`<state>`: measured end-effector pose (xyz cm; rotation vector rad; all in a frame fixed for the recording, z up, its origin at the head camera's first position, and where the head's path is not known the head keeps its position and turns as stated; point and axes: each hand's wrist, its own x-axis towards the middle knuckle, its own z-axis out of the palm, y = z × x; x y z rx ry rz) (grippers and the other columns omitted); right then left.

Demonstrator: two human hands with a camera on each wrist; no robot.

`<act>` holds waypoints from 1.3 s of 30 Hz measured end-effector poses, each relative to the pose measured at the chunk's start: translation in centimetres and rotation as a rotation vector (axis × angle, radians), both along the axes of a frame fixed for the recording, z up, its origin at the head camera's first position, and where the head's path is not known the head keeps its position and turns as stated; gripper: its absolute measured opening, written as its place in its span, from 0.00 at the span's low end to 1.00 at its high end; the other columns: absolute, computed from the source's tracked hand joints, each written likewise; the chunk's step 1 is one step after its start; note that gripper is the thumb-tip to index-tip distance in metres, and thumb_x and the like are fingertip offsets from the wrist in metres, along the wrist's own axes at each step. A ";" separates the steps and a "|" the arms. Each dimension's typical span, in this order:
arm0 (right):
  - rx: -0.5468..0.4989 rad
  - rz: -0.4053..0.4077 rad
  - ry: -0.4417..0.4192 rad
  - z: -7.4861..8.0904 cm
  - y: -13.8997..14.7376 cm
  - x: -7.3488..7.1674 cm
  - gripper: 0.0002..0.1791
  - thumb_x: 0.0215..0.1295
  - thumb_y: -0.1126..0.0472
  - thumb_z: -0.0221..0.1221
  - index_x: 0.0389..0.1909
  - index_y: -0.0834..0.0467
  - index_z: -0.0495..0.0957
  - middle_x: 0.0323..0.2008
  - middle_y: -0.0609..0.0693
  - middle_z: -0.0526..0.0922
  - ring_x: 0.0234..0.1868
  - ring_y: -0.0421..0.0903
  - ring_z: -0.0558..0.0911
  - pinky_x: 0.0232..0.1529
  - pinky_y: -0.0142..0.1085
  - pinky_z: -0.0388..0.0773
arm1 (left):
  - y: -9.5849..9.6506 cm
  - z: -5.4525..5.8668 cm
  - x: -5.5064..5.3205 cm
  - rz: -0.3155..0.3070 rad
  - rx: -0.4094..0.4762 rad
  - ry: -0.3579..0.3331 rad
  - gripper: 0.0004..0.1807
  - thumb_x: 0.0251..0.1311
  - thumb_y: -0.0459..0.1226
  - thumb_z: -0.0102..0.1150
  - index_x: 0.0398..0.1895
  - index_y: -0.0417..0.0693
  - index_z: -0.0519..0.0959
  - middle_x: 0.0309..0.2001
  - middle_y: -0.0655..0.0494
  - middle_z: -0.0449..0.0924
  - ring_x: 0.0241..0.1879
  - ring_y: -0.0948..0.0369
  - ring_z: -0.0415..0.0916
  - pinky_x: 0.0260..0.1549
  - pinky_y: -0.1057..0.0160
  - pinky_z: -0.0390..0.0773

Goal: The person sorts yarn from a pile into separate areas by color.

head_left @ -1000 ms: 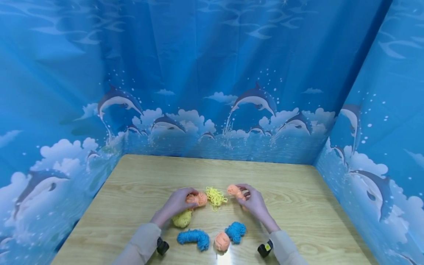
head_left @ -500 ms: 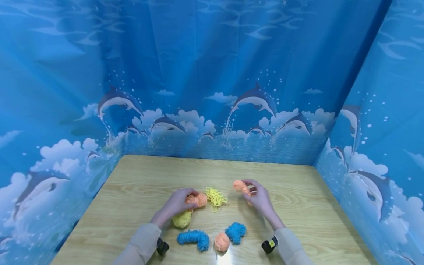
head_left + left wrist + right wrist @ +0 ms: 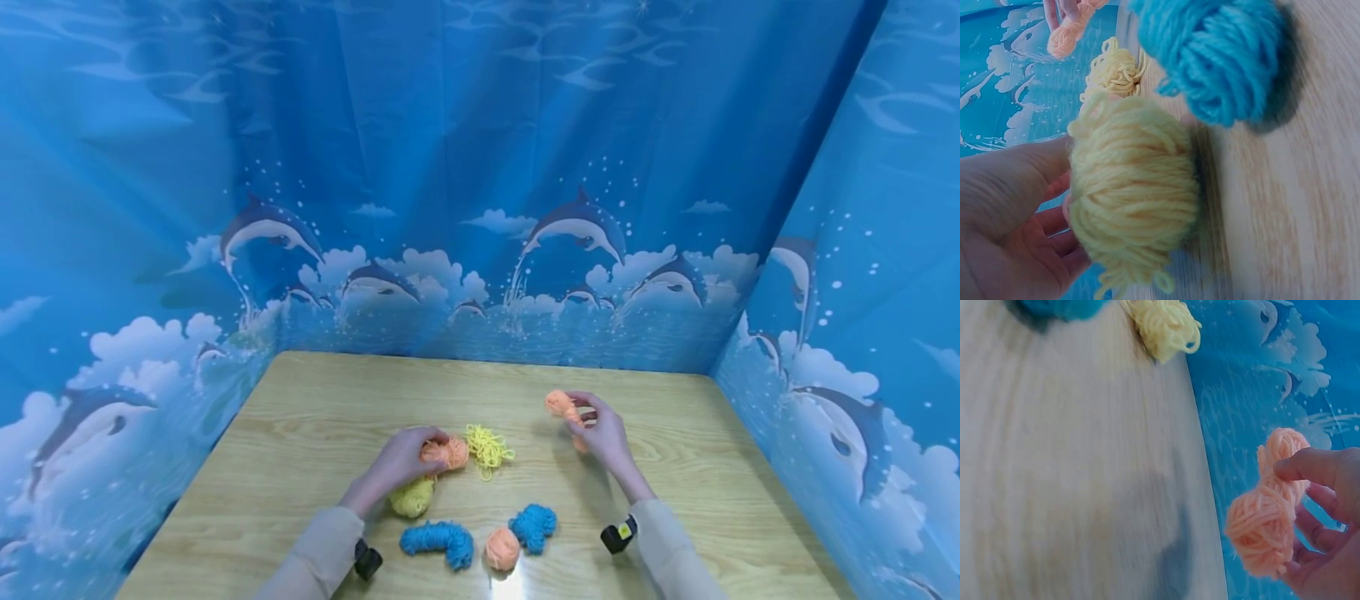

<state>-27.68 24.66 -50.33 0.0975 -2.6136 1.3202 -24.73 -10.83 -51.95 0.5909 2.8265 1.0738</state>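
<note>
While a blue curtain printed with leaping dolphins surrounds three sides, we look down on a pale, wood-grained worktop. Two bare hands reach in from the near edge. The left hand, near the middle, has thumb and fingers curled around a peach bundle. The right hand, lifted above the worktop toward the far right corner, pinches an hourglass-shaped peach skein between thumb and bent fingers. Toward the near edge, left of centre, we find a bent blue skein. Loose yellow yarn lies just beside the peach bundle, on its right-edge side. A yellow ball sits by the left hand, on its near-edge side. Farther right, a knobbly blue clump lies next to a peach ball, the closer of the two to the near edge; we cannot tell whether they touch.
</note>
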 end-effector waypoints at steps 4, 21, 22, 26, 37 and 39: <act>0.007 -0.019 -0.014 0.3 0.7 -0.6 0.27 0.62 0.72 0.67 0.63 0.60 0.77 0.52 0.61 0.82 0.46 0.57 0.83 0.47 0.44 0.84 | -0.1 0.0 0.0 -0.004 -0.001 0.008 0.22 0.58 0.38 0.73 0.55 0.41 0.82 0.53 0.46 0.84 0.54 0.46 0.80 0.54 0.44 0.80; 0.058 -0.065 -0.053 0.3 2.8 -3.1 0.28 0.64 0.69 0.66 0.65 0.62 0.74 0.56 0.65 0.80 0.47 0.60 0.83 0.39 0.39 0.82 | -0.1 0.0 0.0 -0.002 0.017 0.004 0.22 0.57 0.38 0.74 0.54 0.41 0.82 0.52 0.46 0.84 0.54 0.46 0.80 0.55 0.44 0.80; 0.064 -0.068 -0.058 0.3 2.8 -3.2 0.28 0.65 0.69 0.65 0.66 0.63 0.74 0.56 0.65 0.80 0.47 0.60 0.83 0.39 0.39 0.82 | -0.1 0.0 -0.1 -0.002 0.016 0.005 0.22 0.57 0.38 0.74 0.54 0.41 0.82 0.52 0.46 0.84 0.54 0.46 0.80 0.55 0.43 0.80; 0.068 -0.074 -0.061 0.0 3.0 -3.8 0.27 0.65 0.69 0.65 0.65 0.63 0.74 0.55 0.66 0.80 0.45 0.60 0.83 0.35 0.35 0.80 | -0.1 0.0 -0.2 0.004 0.008 -0.004 0.24 0.56 0.40 0.75 0.55 0.42 0.82 0.53 0.47 0.84 0.54 0.46 0.80 0.55 0.44 0.79; 0.054 -0.118 -0.124 -0.8 3.5 -5.2 0.26 0.64 0.67 0.66 0.64 0.63 0.74 0.55 0.66 0.80 0.47 0.62 0.84 0.49 0.51 0.82 | 0.5 1.1 -0.1 -0.004 -0.017 -0.005 0.27 0.53 0.40 0.77 0.56 0.42 0.81 0.53 0.47 0.84 0.52 0.48 0.80 0.53 0.45 0.81; 0.052 -0.121 -0.147 -1.0 3.5 -5.3 0.27 0.64 0.67 0.66 0.64 0.63 0.74 0.55 0.66 0.80 0.48 0.62 0.84 0.49 0.51 0.82 | 0.7 1.2 -0.2 -0.013 -0.029 -0.016 0.28 0.53 0.40 0.77 0.57 0.42 0.80 0.53 0.47 0.84 0.51 0.49 0.80 0.52 0.46 0.81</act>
